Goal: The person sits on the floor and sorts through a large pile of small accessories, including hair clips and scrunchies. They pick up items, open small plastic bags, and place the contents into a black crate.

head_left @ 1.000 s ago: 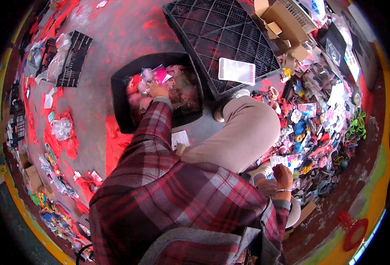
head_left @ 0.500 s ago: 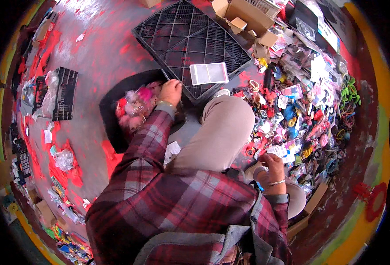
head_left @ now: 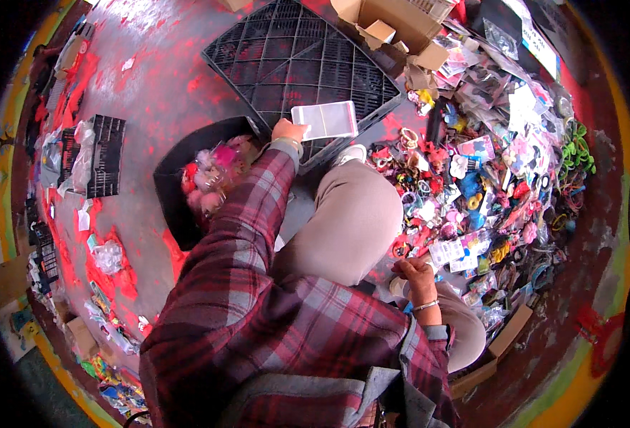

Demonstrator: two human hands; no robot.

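My left hand (head_left: 290, 131) reaches forward to the near-left edge of a stack of clear flat plastic bags (head_left: 329, 120). Its fingers are closed at that edge, the tips partly hidden. The stack lies on a black plastic crate (head_left: 286, 64) with a grid surface. Under my left forearm stands a black bin (head_left: 170, 175) holding pink and red fluffy items (head_left: 211, 171), some in clear wrapping. Beside my right knee, my right hand (head_left: 416, 277) is held with its fingers drawn together. What it holds, if anything, I cannot make out.
A wide heap of hair ties, trinkets and packets (head_left: 472, 192) spreads to my right. Open cardboard boxes (head_left: 393, 25) stand behind it. Another black crate (head_left: 106, 155) with plastic bags sits on the red-stained floor at left. A cardboard tray (head_left: 507, 334) lies near my right knee.
My left hand has moved from the bin's rim to the edge of the plastic bag stack. My right hand has shifted slightly left and its fingers now point toward the heap's near edge.
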